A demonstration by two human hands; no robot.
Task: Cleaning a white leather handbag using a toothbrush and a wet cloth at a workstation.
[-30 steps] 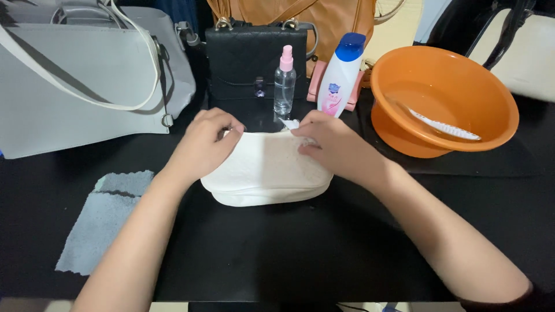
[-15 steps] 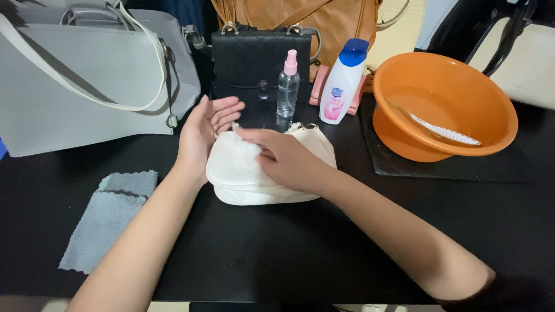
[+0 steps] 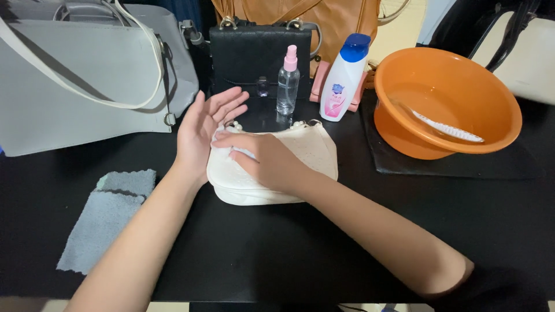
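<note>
A small cream handbag (image 3: 306, 153) lies flat on the black table (image 3: 300, 248). My right hand (image 3: 260, 159) presses down on the bag's left part, with a bit of white wipe or cloth (image 3: 222, 138) under the fingertips. My left hand (image 3: 205, 124) is raised at the bag's left end, palm open and fingers spread, its edge touching the bag. It holds nothing.
Behind the bag stand a clear spray bottle with a pink cap (image 3: 287, 84), a white bottle with a blue cap (image 3: 345, 78), a black bag (image 3: 254, 58) and a tan bag (image 3: 324, 17). A grey tote (image 3: 75, 75) sits left, a grey cloth (image 3: 110, 216) front left, an orange basin (image 3: 445, 101) with a brush right.
My left hand lifted off the bag and opened at its left end. My right hand slid left across the top of the bag.
</note>
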